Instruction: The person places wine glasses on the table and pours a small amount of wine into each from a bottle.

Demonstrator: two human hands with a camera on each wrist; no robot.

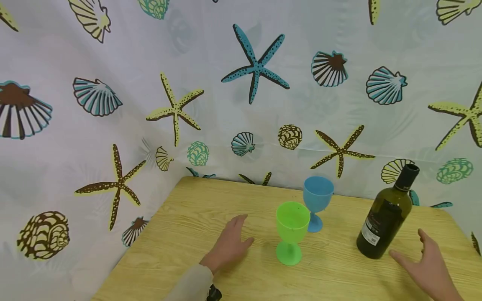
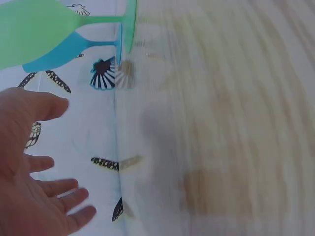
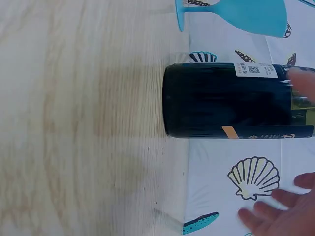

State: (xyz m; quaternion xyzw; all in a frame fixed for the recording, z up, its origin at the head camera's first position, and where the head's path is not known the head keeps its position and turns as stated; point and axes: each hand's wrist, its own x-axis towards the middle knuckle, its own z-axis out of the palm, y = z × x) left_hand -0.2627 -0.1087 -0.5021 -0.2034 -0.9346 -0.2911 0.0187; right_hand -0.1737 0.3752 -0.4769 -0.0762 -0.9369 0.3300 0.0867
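Note:
A green plastic goblet [image 1: 289,234] stands upright on the wooden table, just right of my left hand [image 1: 230,244]. That hand has its thumb and fingers spread, apart from the goblet, holding nothing. Behind the green goblet is a blue goblet [image 1: 318,196], also upright. To the right stands a dark green wine bottle [image 1: 384,217] with a black neck and a label. My right hand [image 1: 425,261] is beside it with fingers apart and nothing in its grasp. In the right wrist view the thumb overlaps the bottle [image 3: 226,101] near its shoulder.
The light wooden table [image 1: 211,205] ends at a white curtain [image 1: 211,62] printed with starfish and shells, which hangs behind it and along the left. A dark band [image 1: 214,292] sits at my left wrist, below the light sleeve [image 1: 193,282].

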